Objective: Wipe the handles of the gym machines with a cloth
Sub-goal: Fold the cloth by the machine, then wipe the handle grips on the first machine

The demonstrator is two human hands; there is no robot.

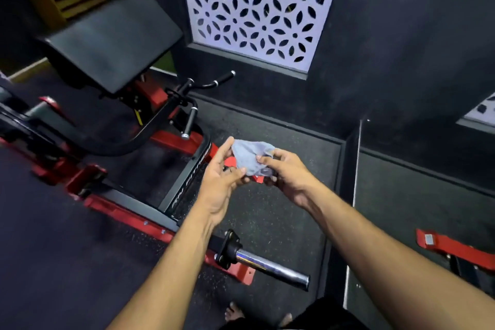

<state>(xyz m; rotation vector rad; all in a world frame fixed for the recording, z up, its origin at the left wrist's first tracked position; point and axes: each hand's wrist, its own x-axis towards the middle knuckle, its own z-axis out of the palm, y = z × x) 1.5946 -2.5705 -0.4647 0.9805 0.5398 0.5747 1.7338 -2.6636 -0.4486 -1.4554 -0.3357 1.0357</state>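
Both grips were on the cloth [253,157]: the right hand [288,173] pinched its near edge between thumb and fingers, while the left hand [222,177] held the other side with looser, half-spread fingers, bunching the grey rag in mid-air above the floor [267,211]. The machine's handles lay up and to the left of that grip, well apart from it. The nearer handle [189,122] ran almost upright in view; the farther handle [223,78] slanted up to the right. The left hand was nearer them, so a reach likely went leftward and forward.
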